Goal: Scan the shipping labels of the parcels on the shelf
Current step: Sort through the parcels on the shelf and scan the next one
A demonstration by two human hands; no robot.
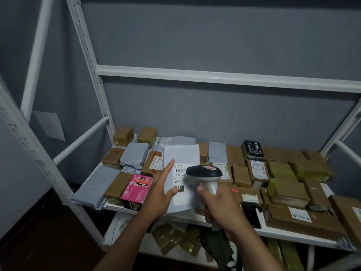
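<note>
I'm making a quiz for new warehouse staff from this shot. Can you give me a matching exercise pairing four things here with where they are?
Things:
1. barcode scanner
2. white mailer
3. pink box
4. black box

Places:
A. front left of the shelf, beside brown boxes
B. gripped in the right hand
C. near the back of the shelf, right of centre
D. tilted up by the left hand, label showing

Pairs: 1-B, 2-D, 3-A, 4-C
</note>
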